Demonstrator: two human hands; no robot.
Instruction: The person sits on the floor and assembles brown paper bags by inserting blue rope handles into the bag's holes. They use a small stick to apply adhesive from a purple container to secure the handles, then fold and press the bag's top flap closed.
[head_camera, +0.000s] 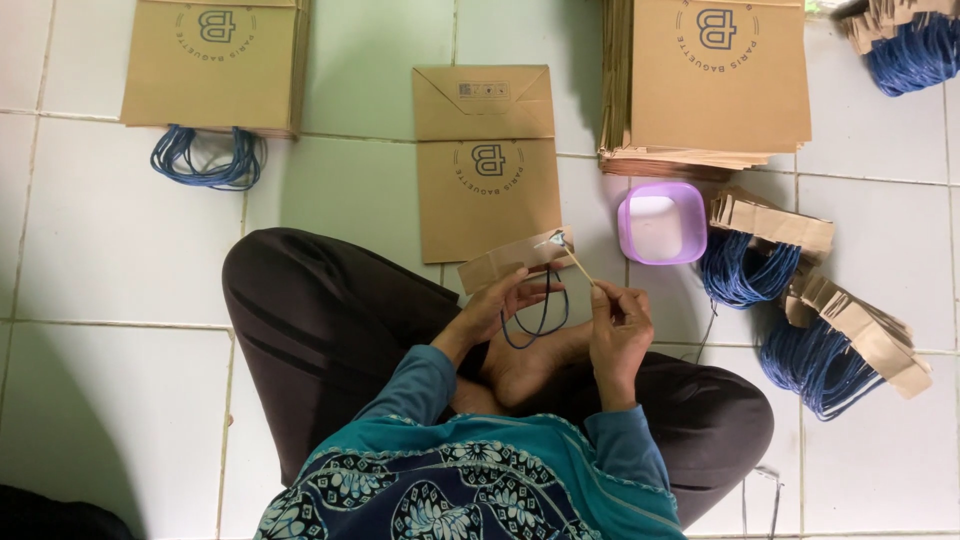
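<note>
- One left hand (497, 303), fingers curled and pinching one brown paper strip (515, 260) from below, over the lap.
- One dark blue cord loop (537, 315) hanging from that strip, dangling between the two hands.
- One right hand (620, 325), thumb and forefinger pressed together on one thin wooden stick (577, 265); stick tip touching the strip's right end, where a pale dab shows.
- One flat brown paper bag (487, 160) lying on the white tiled floor (120, 240) just beyond the strip, bottom flap folded over.
- One lilac square tub (662, 222) to the right of that bag, near the stick hand, holding something white.
- Two stacks of brown bags: one at the top left (215, 62) with blue cord handles (205, 160) spilling from beneath, one taller at the top right (712, 80).
- Three bundles of paper strips with blue cords at the right: one beside the tub (760, 245), one lower down (845, 345), one in the top right corner (910, 40).
- Exact count of bags in each stack: cannot tell.
</note>
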